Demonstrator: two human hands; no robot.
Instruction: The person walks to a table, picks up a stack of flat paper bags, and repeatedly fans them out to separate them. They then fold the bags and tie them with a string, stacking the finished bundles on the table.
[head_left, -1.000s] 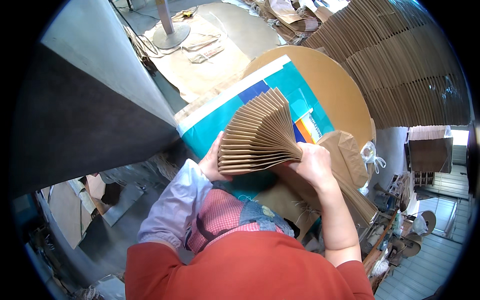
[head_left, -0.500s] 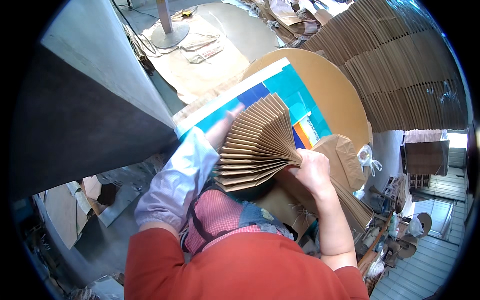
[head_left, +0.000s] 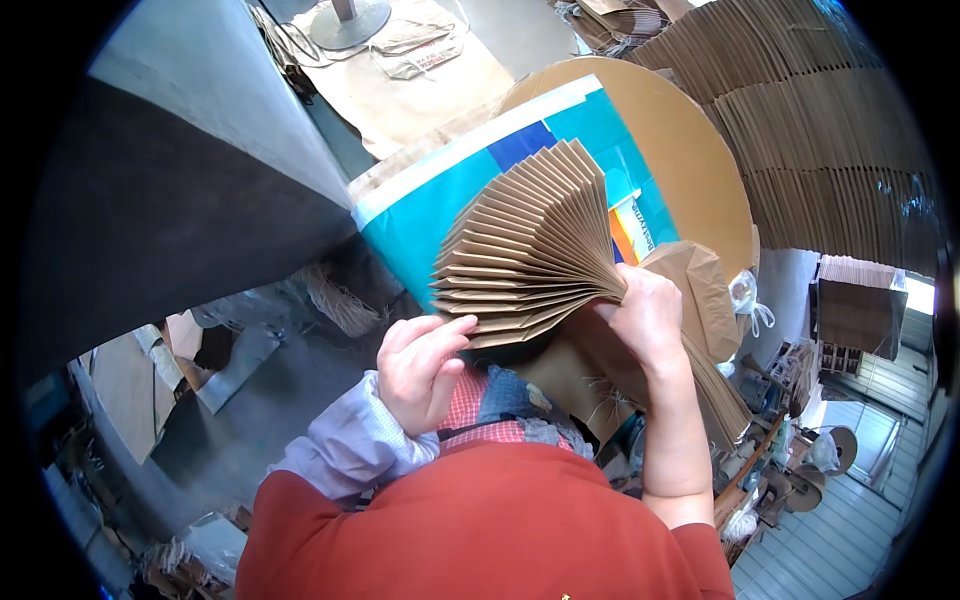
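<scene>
Grey concrete wall [head_left: 180, 170] at left, stacked brown paper bags [head_left: 820, 120] opposite, daylit plank floor [head_left: 850, 530].

Round cardboard table [head_left: 690, 130] at 12 o'clock; stacked brown bags [head_left: 820, 110] at 2 o'clock; fan base [head_left: 345, 20] at 11 o'clock.

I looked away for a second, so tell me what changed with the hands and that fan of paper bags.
The left hand came out from behind the fanned brown paper bags and dropped to their lower edge, fingertips touching it. The right hand kept pinching the fan's base, and the fan stayed spread above the teal board.
</scene>
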